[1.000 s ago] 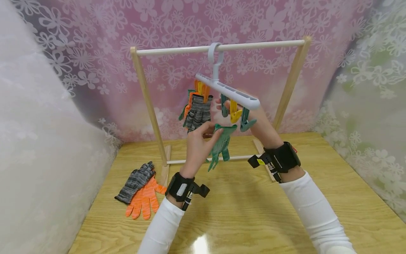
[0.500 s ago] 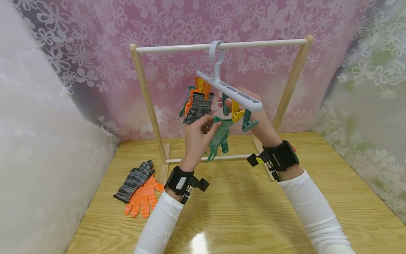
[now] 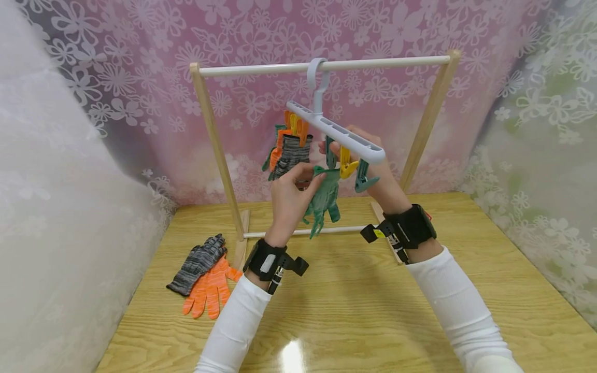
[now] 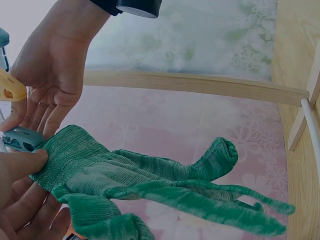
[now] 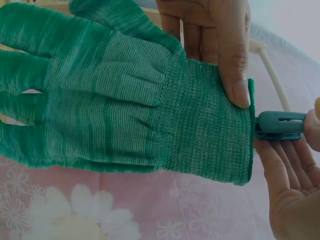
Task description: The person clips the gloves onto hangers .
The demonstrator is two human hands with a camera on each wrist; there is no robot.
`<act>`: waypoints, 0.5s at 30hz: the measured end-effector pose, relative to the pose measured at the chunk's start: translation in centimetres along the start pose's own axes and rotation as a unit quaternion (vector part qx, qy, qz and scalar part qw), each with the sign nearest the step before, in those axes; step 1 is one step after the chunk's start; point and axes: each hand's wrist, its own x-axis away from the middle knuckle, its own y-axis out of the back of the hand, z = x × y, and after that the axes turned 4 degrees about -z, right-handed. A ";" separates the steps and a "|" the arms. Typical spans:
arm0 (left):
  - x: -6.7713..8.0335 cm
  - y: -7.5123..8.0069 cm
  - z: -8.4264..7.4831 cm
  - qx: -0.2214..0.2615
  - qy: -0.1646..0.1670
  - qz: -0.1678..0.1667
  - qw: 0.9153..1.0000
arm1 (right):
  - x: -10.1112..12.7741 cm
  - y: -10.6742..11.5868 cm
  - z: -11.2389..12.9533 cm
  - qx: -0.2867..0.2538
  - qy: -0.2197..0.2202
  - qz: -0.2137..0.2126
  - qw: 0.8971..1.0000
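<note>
Wooden rack [image 3: 208, 134] frames the scene, with open tabletop [image 3: 354, 305] at six o'clock. The white clip hanger [image 3: 337, 132] dangles from the rail. Left hand [image 3: 290, 199] reaches up, thumb and fingers pinching the green glove [image 3: 324, 199] by its cuff at a teal clip [image 5: 280, 125]. Right hand [image 3: 380, 178], at three o'clock, pinches that clip. Two gloves lie at eight o'clock: one grey [image 3: 198, 263], one orange [image 3: 211, 294].
</note>
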 end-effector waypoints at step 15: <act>-0.3 -0.2 -0.4 0.010 -0.012 -0.013 1.000 | 0.0 -0.7 0.5 -0.053 -0.010 -0.017 0.998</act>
